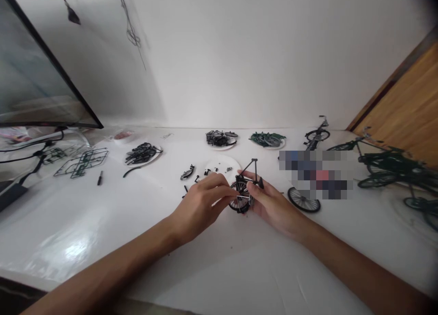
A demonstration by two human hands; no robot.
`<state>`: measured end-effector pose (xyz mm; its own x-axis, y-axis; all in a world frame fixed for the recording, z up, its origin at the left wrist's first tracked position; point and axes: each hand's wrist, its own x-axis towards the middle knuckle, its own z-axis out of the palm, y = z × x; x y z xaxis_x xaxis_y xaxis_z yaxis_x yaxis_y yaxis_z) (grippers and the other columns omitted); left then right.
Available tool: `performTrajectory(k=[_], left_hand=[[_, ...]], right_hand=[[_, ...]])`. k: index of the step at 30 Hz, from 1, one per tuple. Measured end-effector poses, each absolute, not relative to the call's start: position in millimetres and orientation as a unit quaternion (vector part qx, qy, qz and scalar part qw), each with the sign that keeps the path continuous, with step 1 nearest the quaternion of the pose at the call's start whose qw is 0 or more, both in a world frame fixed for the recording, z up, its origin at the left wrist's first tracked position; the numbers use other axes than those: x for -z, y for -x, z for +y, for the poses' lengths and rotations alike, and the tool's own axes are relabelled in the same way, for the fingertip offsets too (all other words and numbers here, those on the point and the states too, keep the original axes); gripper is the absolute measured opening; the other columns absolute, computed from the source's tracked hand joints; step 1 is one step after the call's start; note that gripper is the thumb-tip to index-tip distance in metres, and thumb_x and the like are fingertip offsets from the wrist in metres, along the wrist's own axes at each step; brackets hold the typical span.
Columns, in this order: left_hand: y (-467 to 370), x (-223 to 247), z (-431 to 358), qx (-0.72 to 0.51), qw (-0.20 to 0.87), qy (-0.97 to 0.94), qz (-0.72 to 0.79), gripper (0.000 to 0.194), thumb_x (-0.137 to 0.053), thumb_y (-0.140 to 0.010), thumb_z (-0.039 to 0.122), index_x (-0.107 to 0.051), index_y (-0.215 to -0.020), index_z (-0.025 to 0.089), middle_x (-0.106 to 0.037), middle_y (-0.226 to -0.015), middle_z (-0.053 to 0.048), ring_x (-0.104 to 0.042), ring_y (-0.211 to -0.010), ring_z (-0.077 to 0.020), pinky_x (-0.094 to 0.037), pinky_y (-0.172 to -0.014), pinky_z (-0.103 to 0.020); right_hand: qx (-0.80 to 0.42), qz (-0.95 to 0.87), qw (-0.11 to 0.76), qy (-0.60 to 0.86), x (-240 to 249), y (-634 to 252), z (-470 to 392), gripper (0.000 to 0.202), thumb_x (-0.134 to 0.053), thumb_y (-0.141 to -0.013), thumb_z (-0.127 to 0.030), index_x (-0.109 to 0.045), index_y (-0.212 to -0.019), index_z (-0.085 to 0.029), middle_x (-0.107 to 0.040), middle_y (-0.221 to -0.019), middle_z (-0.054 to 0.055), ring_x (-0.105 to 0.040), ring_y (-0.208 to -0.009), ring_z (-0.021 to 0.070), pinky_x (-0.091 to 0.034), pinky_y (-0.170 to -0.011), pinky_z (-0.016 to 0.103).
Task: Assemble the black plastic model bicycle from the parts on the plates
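Note:
A partly built black model bicycle (255, 167), frame with one spoked wheel (241, 204), is held above the white table. My right hand (268, 201) is closed around the frame from the right, its thumb near the wheel. From the left, the fingertips of my left hand (205, 198) pinch together at the wheel, on a thin, light-coloured rod (243, 196) lying across the spokes. What the rod joins is too small to make out. Behind my hands is a white plate (230, 161) with small black parts. A loose wheel (304, 200) lies to the right of my right hand.
Plates of black parts (143, 153), more black parts (219, 138) and green parts (266, 139) line the back. Green sprue frames (84, 162) and a screwdriver (100, 178) lie left, beneath a monitor (37, 64). Model bicycles (390, 162) stand right, beside a pixelated patch.

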<state>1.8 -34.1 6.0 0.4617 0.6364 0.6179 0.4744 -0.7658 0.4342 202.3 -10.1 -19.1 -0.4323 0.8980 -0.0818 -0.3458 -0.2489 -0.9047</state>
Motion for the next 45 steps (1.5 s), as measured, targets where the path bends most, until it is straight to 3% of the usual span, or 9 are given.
performTrajectory(k=[11,21,34,45], left_hand=[[-7.2,-7.7,-38.5,-0.406,0.242,-0.783,0.405,0.011,-0.069,-0.087,0.009,-0.071,-0.085,0.019,-0.067,-0.086,0.001,-0.062,-0.078,-0.0113,-0.050,-0.070,-0.025],[-3.1,-8.0,-36.0,-0.409,0.124,-0.831,0.356,0.010,-0.062,-0.095,0.013,-0.070,-0.092,0.017,-0.065,-0.094,-0.006,-0.057,-0.088,-0.0168,-0.049,-0.079,-0.033],[-6.0,-8.1,-39.8,-0.392,0.073,-0.840,0.367,0.011,-0.063,-0.094,0.013,-0.072,-0.089,0.017,-0.064,-0.081,-0.003,-0.056,-0.076,-0.0151,-0.046,-0.071,-0.032],[-9.6,-8.5,-41.2,-0.402,0.165,-0.815,0.384,0.010,-0.067,-0.089,0.009,-0.071,-0.084,0.017,-0.067,-0.082,-0.002,-0.058,-0.078,-0.0147,-0.047,-0.075,-0.032]], right_hand=[[-0.726,-0.439,0.421,0.321,14.8,-202.3,-12.8,0.047,-0.071,-0.088,-0.041,-0.052,-0.128,-0.026,-0.067,-0.095,0.002,-0.063,-0.074,0.0155,-0.054,-0.065,0.032],[-0.728,-0.432,0.421,0.325,15.4,-202.8,-11.9,0.052,-0.075,-0.084,-0.043,-0.052,-0.128,-0.026,-0.066,-0.101,0.003,-0.064,-0.080,0.0170,-0.055,-0.066,0.032],[-0.732,-0.428,0.422,0.322,15.0,-202.3,-12.9,0.052,-0.074,-0.085,-0.041,-0.054,-0.131,-0.028,-0.068,-0.107,0.004,-0.066,-0.084,0.0174,-0.055,-0.073,0.034],[-0.732,-0.430,0.418,0.323,18.3,-202.6,-12.1,0.051,-0.074,-0.085,-0.041,-0.053,-0.129,-0.028,-0.068,-0.111,0.004,-0.067,-0.089,0.0180,-0.057,-0.076,0.034]])
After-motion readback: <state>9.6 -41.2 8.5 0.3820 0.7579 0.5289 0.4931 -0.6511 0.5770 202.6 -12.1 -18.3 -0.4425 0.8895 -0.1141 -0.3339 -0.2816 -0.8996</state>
